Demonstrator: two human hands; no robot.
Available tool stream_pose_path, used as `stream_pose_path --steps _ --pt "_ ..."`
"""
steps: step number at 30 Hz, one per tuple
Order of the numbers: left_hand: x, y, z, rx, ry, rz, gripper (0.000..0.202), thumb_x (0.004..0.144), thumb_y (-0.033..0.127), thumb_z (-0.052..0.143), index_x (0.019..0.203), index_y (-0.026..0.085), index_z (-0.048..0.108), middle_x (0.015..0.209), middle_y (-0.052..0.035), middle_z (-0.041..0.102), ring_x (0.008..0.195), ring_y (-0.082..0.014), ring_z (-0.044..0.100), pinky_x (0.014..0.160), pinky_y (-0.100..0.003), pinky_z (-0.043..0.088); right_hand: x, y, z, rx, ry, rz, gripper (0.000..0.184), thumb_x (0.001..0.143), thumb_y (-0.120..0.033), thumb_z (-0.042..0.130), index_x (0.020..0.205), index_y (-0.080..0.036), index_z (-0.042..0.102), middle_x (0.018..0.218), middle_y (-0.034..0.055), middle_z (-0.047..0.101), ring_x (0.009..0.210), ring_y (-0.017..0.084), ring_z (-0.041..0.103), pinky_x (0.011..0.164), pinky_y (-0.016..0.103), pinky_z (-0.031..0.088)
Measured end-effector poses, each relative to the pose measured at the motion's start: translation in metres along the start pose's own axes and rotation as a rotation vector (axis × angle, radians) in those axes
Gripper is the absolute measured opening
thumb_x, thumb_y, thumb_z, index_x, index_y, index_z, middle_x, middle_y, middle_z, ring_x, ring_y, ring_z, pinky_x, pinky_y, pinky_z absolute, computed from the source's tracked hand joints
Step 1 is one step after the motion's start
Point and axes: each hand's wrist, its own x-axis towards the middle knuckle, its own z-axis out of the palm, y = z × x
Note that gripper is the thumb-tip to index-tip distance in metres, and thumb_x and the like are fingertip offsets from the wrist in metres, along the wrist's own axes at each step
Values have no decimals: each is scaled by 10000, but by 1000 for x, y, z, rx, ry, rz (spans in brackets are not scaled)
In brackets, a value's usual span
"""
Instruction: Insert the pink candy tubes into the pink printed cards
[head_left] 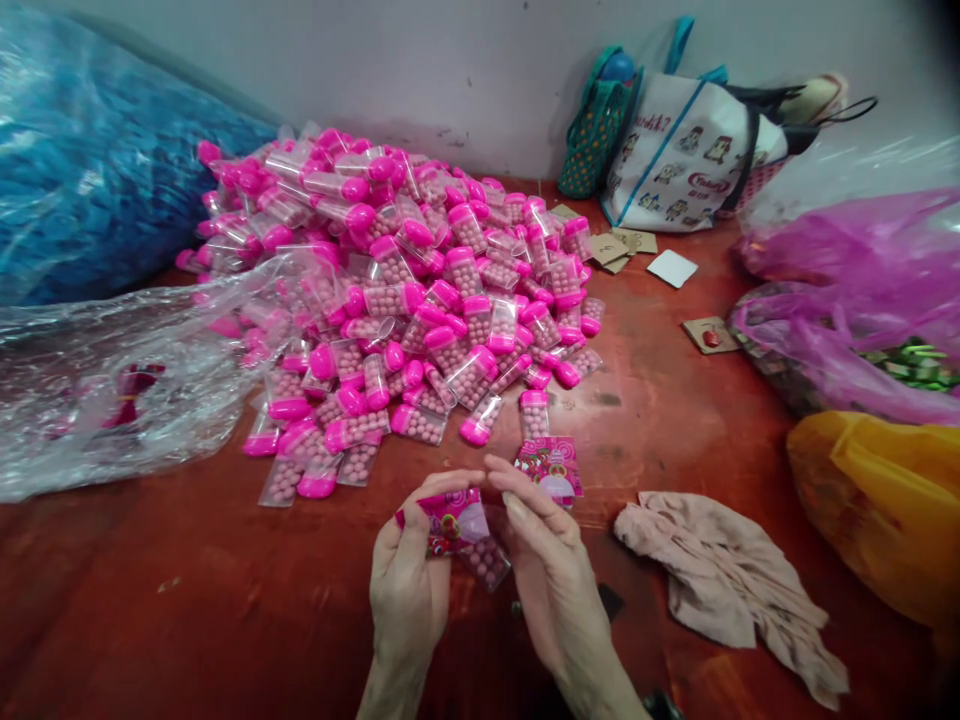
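My left hand (409,580) and my right hand (551,570) meet low in the middle of the view. Together they pinch one small clear candy packet (480,555) with a pink printed label (450,520) folded over its top. Pink round candies show through its lower part. Just beyond my right fingertips, another labelled packet (551,465) lies flat on the red table (225,600). Behind it rises a big heap of unlabelled clear packets with pink caps (405,290).
A crumpled clear plastic bag (112,380) and a blue sack (82,160) lie at left. A beige cloth (727,580), an orange bag (885,500) and a pink plastic bag (862,290) sit at right. Tote bags (675,150) lean on the wall; card pieces (671,268) lie nearby.
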Motion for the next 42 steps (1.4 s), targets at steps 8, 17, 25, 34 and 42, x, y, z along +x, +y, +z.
stream_pose_path --steps 8,17,25,34,42 --pt "0 3 2 -67 -29 -128 284 821 355 519 875 144 701 944 -91 679 912 -190 601 795 -257 470 5 -13 -9 -520 -31 -269 226 783 -157 617 972 -266 671 1089 44 574 1046 204 529 923 372 411" --pt "-1 -5 0 -42 -98 -275 199 770 295 602 824 140 714 881 -93 693 841 -219 628 743 -308 487 8 -16 -10 -804 -22 -496 315 787 -67 563 952 -307 682 994 29 572 975 207 509 849 386 419" --pt "-13 -10 15 -198 -254 -169 604 526 288 797 1091 188 609 1133 -122 610 1007 -288 567 841 -344 459 8 -5 -15 -812 152 -582 149 809 -83 533 754 -202 604 721 5 565 729 165 505 659 310 420" --pt "-10 -12 23 -333 -10 -226 259 834 280 519 1068 198 593 817 -43 632 890 -184 601 858 -348 452 4 9 -3 -719 77 -476 127 795 -99 565 829 -185 651 784 38 633 774 176 572 698 307 455" --pt "8 -7 19 -490 126 -366 328 881 347 405 801 128 636 676 -28 579 776 -167 601 839 -356 472 5 13 -4 -664 -15 -175 132 789 -151 570 854 -198 674 770 25 621 726 163 594 677 297 471"
